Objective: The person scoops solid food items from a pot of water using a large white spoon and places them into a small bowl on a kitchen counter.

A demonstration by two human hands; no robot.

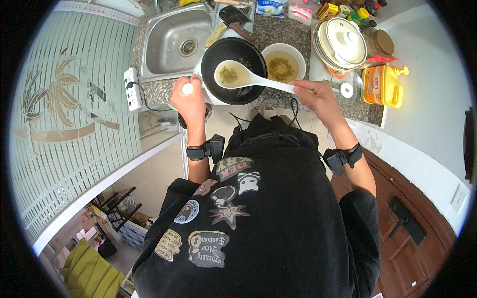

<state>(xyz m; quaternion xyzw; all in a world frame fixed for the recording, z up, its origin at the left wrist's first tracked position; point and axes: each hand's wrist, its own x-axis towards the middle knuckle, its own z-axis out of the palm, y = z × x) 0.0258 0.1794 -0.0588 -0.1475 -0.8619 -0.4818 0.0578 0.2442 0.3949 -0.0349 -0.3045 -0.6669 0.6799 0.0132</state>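
Observation:
My left hand [189, 100] is closed around the handle of a pot [246, 48] with a black inside and a white outside; the handle's white end shows at my fist. In my right hand [316, 97] is the handle of a white ladle [257, 80]. Its bowl is over the pot's opening and holds pale liquid with greenish bits. A few bits cling to the pot's dark inner wall. Just right of the pot stands a white bowl [303, 67] of thin yellowish soup with green bits gathered in the middle.
A steel sink [164, 41] lies to the left, with a power strip [132, 89] by its corner. Behind the pot is a cleaver [242, 31]. A lidded pot [344, 41], a glass lid [350, 98] and a yellow detergent bottle [391, 85] stand at right.

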